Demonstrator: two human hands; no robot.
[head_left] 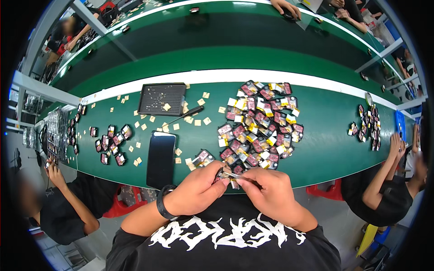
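Left hand (199, 189) and right hand (270, 189) pinch one small part (231, 176) between fingertips, just below the big parts pile (260, 124); phone (161, 158) left of pile.

A small flat dark-and-red rectangular part with a pale tab (233, 177) sat pinched between the fingertips of both hands, held roughly level, partly hidden by the fingers.

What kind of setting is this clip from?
Likely a factory assembly line: a long green workbench with other seated people alongside, a big pile of small flat components, and both hands, left hand and right hand, working one piece.
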